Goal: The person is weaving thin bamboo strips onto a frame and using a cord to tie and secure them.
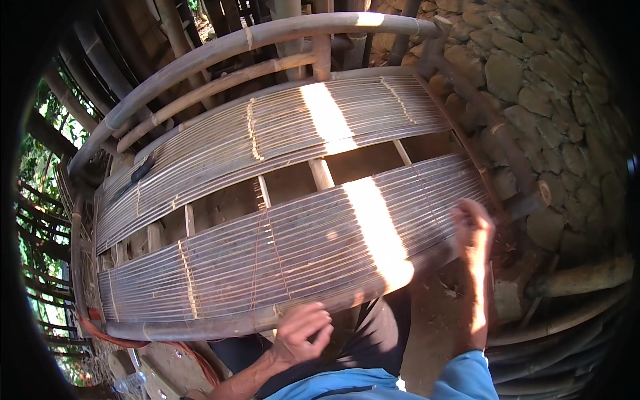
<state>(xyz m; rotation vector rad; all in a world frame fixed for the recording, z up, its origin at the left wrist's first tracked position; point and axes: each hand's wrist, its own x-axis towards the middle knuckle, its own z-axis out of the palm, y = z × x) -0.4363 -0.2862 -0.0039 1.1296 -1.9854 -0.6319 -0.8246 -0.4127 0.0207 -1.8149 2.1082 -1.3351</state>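
A bamboo bench with a seat of thin slats lies before me, a long gap running between its rear and front slats. My left hand is closed in front of the front rail, its fingers curled; what they hold, if anything, is hidden. Beyond the front slats' right end, my right hand is raised with bent fingers, slightly blurred, and I cannot make out anything in it. A thin reddish cord crosses the front slats. Pale woven bindings cross the rear slats.
Reddish-brown strands hang over the front left corner. On the rear slats' left lies a dark elongated object. A clear plastic bottle is on the ground. The stone wall stands at right, with bamboo poles below it.
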